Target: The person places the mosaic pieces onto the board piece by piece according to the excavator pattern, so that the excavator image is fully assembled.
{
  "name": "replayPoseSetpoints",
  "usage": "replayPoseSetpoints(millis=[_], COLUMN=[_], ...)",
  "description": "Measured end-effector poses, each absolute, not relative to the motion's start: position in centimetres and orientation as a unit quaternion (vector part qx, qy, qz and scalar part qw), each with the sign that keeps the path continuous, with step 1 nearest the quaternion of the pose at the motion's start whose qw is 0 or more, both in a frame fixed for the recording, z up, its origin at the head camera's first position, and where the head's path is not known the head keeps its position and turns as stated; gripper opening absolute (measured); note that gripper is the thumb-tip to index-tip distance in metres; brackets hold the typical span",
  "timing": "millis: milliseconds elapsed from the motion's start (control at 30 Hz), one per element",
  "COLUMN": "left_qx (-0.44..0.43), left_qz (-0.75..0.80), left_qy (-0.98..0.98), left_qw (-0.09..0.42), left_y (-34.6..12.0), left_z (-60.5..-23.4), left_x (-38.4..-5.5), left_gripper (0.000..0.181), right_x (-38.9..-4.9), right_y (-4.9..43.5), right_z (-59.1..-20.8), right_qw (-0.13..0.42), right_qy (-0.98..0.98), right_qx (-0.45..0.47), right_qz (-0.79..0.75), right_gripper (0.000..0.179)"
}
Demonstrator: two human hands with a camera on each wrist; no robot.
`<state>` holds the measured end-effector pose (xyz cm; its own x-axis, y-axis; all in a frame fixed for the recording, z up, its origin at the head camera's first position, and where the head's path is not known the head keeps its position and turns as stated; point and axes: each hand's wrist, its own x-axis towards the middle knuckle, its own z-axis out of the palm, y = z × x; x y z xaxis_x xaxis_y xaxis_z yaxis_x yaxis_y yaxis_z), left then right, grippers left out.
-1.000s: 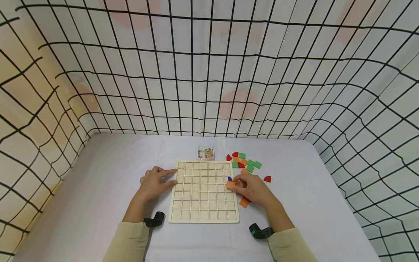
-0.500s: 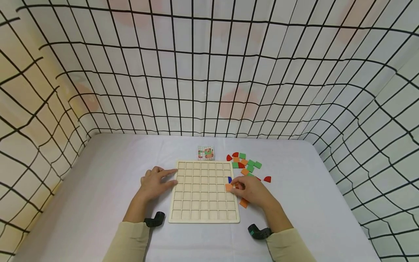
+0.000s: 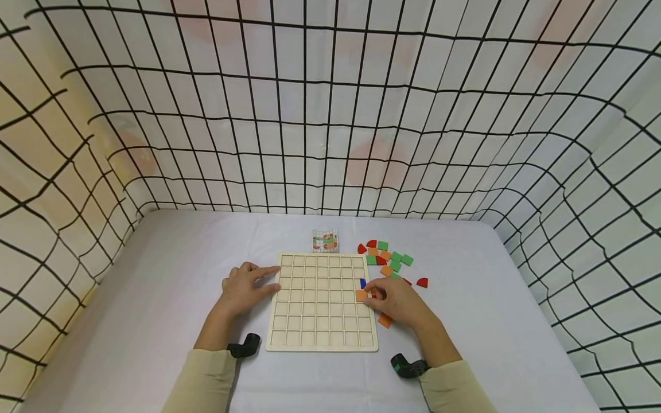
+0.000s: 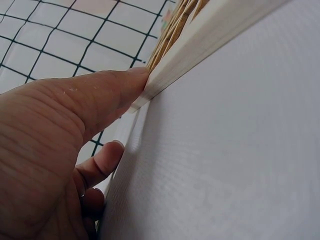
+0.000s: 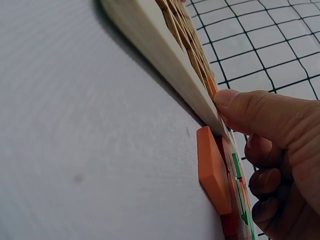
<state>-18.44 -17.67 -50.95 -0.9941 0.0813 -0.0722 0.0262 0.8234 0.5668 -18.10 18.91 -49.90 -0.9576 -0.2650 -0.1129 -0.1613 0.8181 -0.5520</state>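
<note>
A pale wooden board point(image 3: 315, 310) with a grid of square recesses lies flat on the white table. My left hand point(image 3: 241, 291) rests at its left edge, index finger and thumb straight out and touching the rim; the left wrist view shows the thumb point(image 4: 115, 90) against the board's side. At the right edge, my right hand point(image 3: 395, 298) holds an orange square tile point(image 3: 360, 296) between thumb and index finger, at a cell of the rightmost column. Just above that tile is a small blue piece point(image 3: 363, 283), partly beside the index finger.
Green squares point(image 3: 407, 260), orange squares point(image 3: 384, 320) and red quarter-circles point(image 3: 422, 283) lie loose right of the board, some under the right hand. A small pattern card point(image 3: 325, 241) lies behind the board. Black wire mesh point(image 3: 330, 126) surrounds the table's back and sides.
My right hand has brought the orange tile slightly down and left, so it now lies in line with a cell near the right edge. The left hand stays where it was.
</note>
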Motion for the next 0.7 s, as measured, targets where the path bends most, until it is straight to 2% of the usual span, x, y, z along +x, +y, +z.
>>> replayPoseSetpoints(millis=[433,700], left_qx=[0.022,0.022], left_qz=[0.296,0.295], left_qy=[0.954,0.954], left_qw=[0.049,0.048], left_y=[-17.68,-17.69], left_z=[-50.92,-50.96], left_x=[-18.43,-18.49], left_gripper=[0.051,0.051], right_x=[-18.18,-18.02], right_y=[18.89,19.12], right_z=[-49.51,-49.37], right_qw=[0.115,0.108], right_qy=[0.947,0.951], right_qx=[-0.094,-0.086], right_qz=[-0.284,-0.275], right_gripper=[0.024,0.025])
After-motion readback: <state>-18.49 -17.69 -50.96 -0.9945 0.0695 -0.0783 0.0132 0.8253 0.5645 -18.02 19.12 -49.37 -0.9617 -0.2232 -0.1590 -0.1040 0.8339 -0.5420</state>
